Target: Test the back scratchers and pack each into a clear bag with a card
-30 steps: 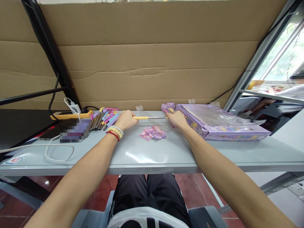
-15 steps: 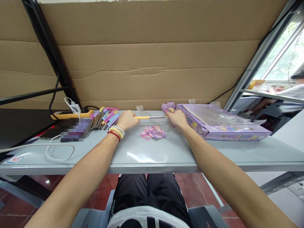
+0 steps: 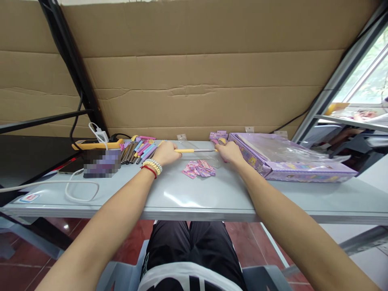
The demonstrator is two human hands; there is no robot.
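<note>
Gripping slim yellow-and-silver rod (image 3: 194, 150) in left hand (image 3: 166, 153) and right hand (image 3: 229, 152), fingers closed, flat pink-and-purple cards (image 3: 199, 169) nearside of fingers

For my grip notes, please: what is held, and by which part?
A pen-like stick: the left hand grips its yellow end, and the right hand holds its silver end; finger contacts are partly hidden.

Bright daylight washes out the window (image 3: 371, 74) at right; a white glare streaks the worktop (image 3: 224, 198). The pen (image 3: 195, 150) looks fairly sharp, wide-angle stretching distorts the edges, and pixelation hides a patch at left.
</note>
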